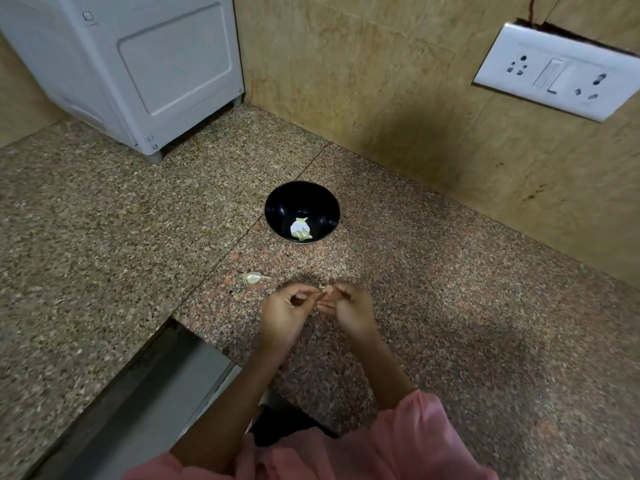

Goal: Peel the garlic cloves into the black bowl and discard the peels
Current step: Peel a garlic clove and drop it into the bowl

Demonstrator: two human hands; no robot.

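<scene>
A black bowl (302,211) stands on the speckled granite counter (104,220) near the wall, with a few pale peeled cloves (300,229) in its bottom. One unpeeled garlic clove (254,278) lies on the counter in front of the bowl, to the left of my hands. My left hand (287,313) and my right hand (346,311) meet just above the counter, fingers curled, pinching a small garlic clove (323,289) between their fingertips. Most of that clove is hidden by my fingers.
A white appliance (138,64) stands at the back left corner. A tiled wall with a white socket plate (557,72) runs along the right. A cutout with a metal edge (166,375) opens at the lower left of the counter.
</scene>
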